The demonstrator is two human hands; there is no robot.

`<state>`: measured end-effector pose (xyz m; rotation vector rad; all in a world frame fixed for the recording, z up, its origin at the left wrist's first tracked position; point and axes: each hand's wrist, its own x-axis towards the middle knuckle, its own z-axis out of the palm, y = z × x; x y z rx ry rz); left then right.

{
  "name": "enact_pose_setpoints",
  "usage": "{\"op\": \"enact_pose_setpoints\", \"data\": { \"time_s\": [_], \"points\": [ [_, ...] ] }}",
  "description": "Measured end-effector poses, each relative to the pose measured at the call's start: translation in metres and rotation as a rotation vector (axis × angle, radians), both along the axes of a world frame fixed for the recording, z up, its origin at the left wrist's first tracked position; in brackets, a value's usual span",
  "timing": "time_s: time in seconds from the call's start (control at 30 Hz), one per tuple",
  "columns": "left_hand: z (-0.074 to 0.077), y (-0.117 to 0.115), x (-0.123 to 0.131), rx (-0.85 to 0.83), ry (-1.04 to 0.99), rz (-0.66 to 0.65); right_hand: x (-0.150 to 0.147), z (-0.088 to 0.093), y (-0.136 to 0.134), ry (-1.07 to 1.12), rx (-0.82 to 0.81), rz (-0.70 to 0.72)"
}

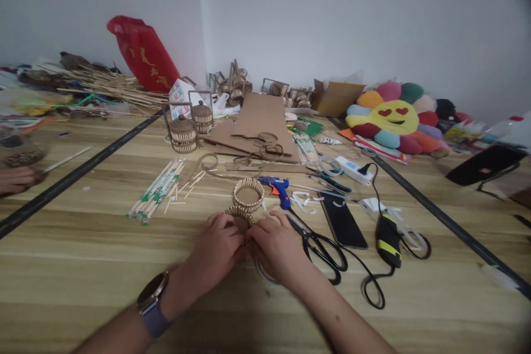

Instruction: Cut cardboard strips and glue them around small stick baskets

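A small round basket [239,212] with a wall of short wooden sticks and a cardboard base is gripped between both hands. My left hand [219,243] closes its fingers on the near left of the rim. Opposite it, my right hand [276,246] pinches the right side, thumb and fingers together. A thin strip [263,272] hangs below the right hand; where it joins is hidden. Just beyond stands a second stick-walled round basket [249,194]. A blue hot glue gun [279,188] lies to its right, and black-handled scissors [323,249] rest beside my right hand.
Packaged sticks [157,191] and loose sticks lie left. A phone [342,218], a yellow-black corded tool [389,240] and a power strip [354,170] lie right. Cardboard sheets [263,121] and finished lidded baskets [183,134] stand behind. Another person's hand [19,180] is at far left.
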<state>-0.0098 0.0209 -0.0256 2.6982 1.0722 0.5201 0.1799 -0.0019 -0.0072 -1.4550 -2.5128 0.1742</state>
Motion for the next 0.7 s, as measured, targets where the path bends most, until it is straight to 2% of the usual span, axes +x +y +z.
{"op": "enact_pose_setpoints", "data": {
  "time_s": [0.23, 0.4, 0.53, 0.7],
  "points": [
    [-0.003, 0.002, -0.004, -0.017, -0.095, -0.010, 0.007, 0.014, 0.000, 0.263, -0.167, -0.087],
    [-0.004, 0.005, -0.007, -0.007, -0.084, -0.018, 0.024, 0.021, 0.006, 0.315, -0.156, -0.226],
    [-0.004, 0.006, -0.009, -0.019, -0.060, -0.021, 0.032, 0.021, 0.009, 0.232, -0.227, -0.168],
    [-0.001, 0.008, -0.012, -0.063, -0.052, -0.019, 0.025, 0.018, 0.010, 0.159, -0.217, -0.106]
  ]
}}
